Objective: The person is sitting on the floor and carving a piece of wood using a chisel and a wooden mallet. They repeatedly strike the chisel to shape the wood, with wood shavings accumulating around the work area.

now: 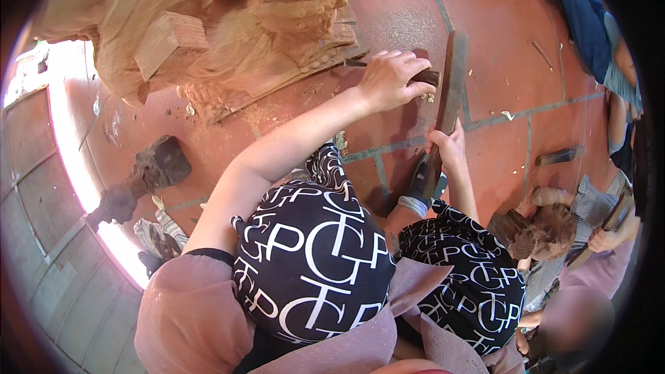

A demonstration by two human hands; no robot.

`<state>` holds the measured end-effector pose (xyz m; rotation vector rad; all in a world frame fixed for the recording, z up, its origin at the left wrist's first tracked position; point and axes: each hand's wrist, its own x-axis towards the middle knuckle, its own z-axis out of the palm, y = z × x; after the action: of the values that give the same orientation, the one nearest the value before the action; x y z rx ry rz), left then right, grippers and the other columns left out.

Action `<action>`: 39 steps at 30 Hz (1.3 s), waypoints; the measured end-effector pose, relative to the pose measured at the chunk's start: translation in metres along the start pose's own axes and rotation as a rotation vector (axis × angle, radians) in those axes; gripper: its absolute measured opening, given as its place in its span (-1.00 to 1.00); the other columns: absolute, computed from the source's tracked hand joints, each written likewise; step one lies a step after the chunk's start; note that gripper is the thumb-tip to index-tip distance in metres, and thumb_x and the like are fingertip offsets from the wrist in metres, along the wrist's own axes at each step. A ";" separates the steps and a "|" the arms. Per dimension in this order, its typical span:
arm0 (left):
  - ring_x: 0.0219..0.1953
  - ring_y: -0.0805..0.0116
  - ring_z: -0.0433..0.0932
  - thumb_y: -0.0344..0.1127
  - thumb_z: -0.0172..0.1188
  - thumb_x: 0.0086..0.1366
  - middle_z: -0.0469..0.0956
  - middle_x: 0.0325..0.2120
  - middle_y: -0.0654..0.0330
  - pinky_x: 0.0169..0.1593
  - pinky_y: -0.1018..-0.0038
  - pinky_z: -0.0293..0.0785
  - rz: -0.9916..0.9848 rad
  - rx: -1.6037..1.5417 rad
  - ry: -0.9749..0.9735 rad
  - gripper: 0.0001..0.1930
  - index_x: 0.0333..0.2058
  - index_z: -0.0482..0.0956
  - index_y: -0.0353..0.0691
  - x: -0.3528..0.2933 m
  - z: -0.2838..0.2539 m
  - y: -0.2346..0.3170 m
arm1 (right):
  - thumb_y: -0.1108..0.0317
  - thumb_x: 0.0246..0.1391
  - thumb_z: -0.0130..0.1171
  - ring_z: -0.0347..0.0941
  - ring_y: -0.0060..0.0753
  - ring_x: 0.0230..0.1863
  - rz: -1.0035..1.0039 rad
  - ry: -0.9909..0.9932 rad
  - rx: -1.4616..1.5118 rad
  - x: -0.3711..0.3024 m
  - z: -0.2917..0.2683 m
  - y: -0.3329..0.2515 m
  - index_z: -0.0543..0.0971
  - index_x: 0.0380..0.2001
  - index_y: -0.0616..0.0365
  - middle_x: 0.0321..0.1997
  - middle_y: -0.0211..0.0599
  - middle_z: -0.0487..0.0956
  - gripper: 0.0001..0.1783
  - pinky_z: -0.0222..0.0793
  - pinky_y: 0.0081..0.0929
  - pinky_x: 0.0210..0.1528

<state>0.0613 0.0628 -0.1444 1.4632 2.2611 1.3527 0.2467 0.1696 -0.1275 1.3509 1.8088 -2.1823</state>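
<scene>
Head view, the only one: the left hand [395,82] is curled in a grasp around a chisel [427,77], its dark handle end poking out on the right of the fist and its thin blade on the left. The right hand [449,144] is clenched on the lower part of a long wooden bar [454,73]. The relation that counts is the one between these two tools. The chisel's long axis runs roughly across the view, blade toward the lower right edge of the large wood carving [277,21], which lies up and to the left of both hands. The bar's axis runs up and down the view, nearly square to the chisel, with its upper half just beside the handle's butt end; I cannot tell whether they touch. So the chisel sits between carving and bar, in line with both. Of the two hands, the left is clearly nearer the carving; the right lies lower and farther right, over the red tiled floor [495,62]. Whether the blade's tip meets the wood is too small to tell.
</scene>
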 end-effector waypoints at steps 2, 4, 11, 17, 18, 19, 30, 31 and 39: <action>-0.35 0.12 0.58 0.07 0.32 0.06 0.59 -0.45 0.17 -0.28 0.25 0.47 0.001 0.036 -0.078 -0.61 -0.32 0.59 -0.11 0.005 0.008 -0.012 | 0.58 -0.20 0.17 0.36 -0.47 -0.66 0.038 -0.007 0.063 -0.002 -0.001 0.006 0.34 -0.15 0.21 -0.51 -0.33 0.43 -0.55 0.30 -0.51 -0.60; -0.38 0.08 0.58 0.12 0.30 0.07 0.59 -0.49 0.13 -0.30 0.22 0.48 0.015 0.045 -0.104 -0.58 -0.39 0.60 -0.16 0.011 0.015 -0.024 | 0.58 -0.20 0.17 0.35 -0.46 -0.68 0.045 0.003 0.086 -0.006 -0.001 0.008 0.33 -0.16 0.23 -0.51 -0.32 0.43 -0.56 0.29 -0.50 -0.61; -0.38 0.07 0.59 0.12 0.27 0.10 0.58 -0.50 0.13 -0.31 0.22 0.49 -0.056 0.115 -0.089 -0.59 -0.42 0.58 -0.16 0.018 0.024 -0.043 | 0.47 -0.10 0.17 0.34 -0.47 -0.68 -0.017 -0.007 0.058 -0.009 -0.003 0.001 0.33 -0.19 0.23 -0.58 -0.34 0.40 -0.64 0.29 -0.50 -0.61; -0.40 0.09 0.59 0.16 0.27 0.08 0.58 -0.51 0.16 -0.34 0.24 0.49 -0.050 0.071 -0.033 -0.57 -0.43 0.58 -0.13 0.020 0.022 -0.042 | 0.45 -0.07 0.17 0.36 -0.46 -0.62 -0.204 0.146 0.181 -0.007 -0.004 -0.012 0.33 -0.24 0.21 -0.53 -0.29 0.40 -0.69 0.33 -0.50 -0.57; -0.40 0.10 0.59 0.16 0.27 0.08 0.58 -0.51 0.17 -0.34 0.24 0.49 -0.055 0.047 -0.040 -0.58 -0.43 0.58 -0.12 0.021 0.020 -0.041 | 0.51 -0.07 0.17 0.36 -0.44 -0.67 -0.211 0.179 0.237 -0.004 -0.006 -0.014 0.32 -0.26 0.22 -0.49 -0.27 0.44 -0.70 0.34 -0.50 -0.61; -0.41 0.10 0.59 0.16 0.27 0.08 0.58 -0.51 0.17 -0.35 0.25 0.49 -0.059 0.023 -0.047 -0.58 -0.43 0.59 -0.11 0.021 0.019 -0.041 | 0.52 -0.07 0.16 0.37 -0.43 -0.66 -0.239 0.206 0.232 -0.003 -0.004 -0.016 0.32 -0.25 0.21 -0.48 -0.27 0.44 -0.70 0.34 -0.50 -0.60; -0.41 0.14 0.60 0.11 0.31 0.05 0.60 -0.49 0.17 -0.36 0.30 0.48 -0.137 -0.005 0.001 -0.64 -0.42 0.63 -0.07 0.024 0.017 -0.045 | 0.56 -0.14 0.12 0.43 -0.42 -0.54 -0.145 0.116 -0.039 -0.007 0.005 -0.005 0.30 -0.02 0.24 -0.39 -0.27 0.48 -0.48 0.37 -0.51 -0.51; -0.42 0.14 0.60 0.10 0.31 0.05 0.61 -0.49 0.17 -0.36 0.30 0.48 -0.157 -0.031 0.011 -0.65 -0.41 0.64 -0.07 0.026 0.017 -0.046 | 0.55 -0.16 0.13 0.43 -0.41 -0.52 -0.157 0.138 -0.024 -0.008 0.007 -0.003 0.30 -0.02 0.24 -0.39 -0.26 0.48 -0.47 0.37 -0.49 -0.49; -0.41 0.14 0.60 0.05 0.32 0.05 0.61 -0.49 0.16 -0.36 0.30 0.47 -0.256 -0.001 0.049 -0.67 -0.37 0.64 -0.07 0.032 0.014 -0.049 | 0.56 -0.15 0.13 0.33 -0.59 -0.65 -0.273 0.111 -0.187 0.008 -0.008 -0.015 0.32 -0.11 0.20 -0.51 -0.41 0.40 -0.56 0.21 -0.62 -0.66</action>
<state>0.0193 0.0903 -0.1778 1.1042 2.3780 1.3228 0.2382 0.1850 -0.1198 1.2756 2.2952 -2.0188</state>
